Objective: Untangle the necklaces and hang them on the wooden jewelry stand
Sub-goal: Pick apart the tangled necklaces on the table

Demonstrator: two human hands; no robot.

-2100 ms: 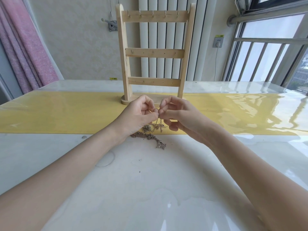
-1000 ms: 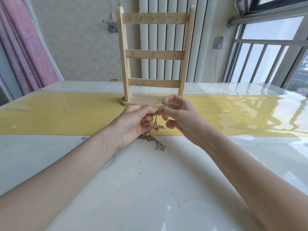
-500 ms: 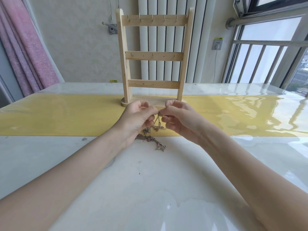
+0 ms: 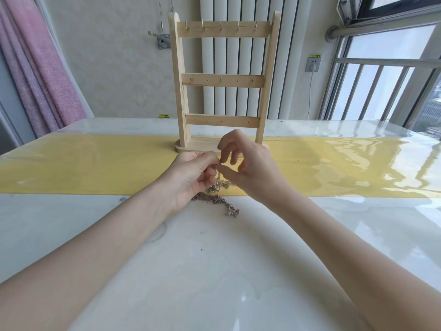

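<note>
A tangle of thin metal necklaces (image 4: 216,198) lies on the table where the yellow runner meets the white surface, with a small pendant (image 4: 232,212) trailing toward me. My left hand (image 4: 191,177) pinches a strand of the chain and lifts it slightly. My right hand (image 4: 248,167) pinches the same strand right beside it, with the other fingers raised and spread. The wooden jewelry stand (image 4: 222,81) rises just behind my hands. It has three crossbars with small hooks, and nothing hangs on them.
A yellow runner (image 4: 83,163) crosses the glossy white table (image 4: 214,271). Behind it are a radiator, a pink curtain (image 4: 40,68) at the left, and a barred window (image 4: 381,91) with a wall socket at the right.
My hands stay on the tangle in front of the stand. The right hand's fingers have lifted and spread, and the pinched strand has shifted slightly.
</note>
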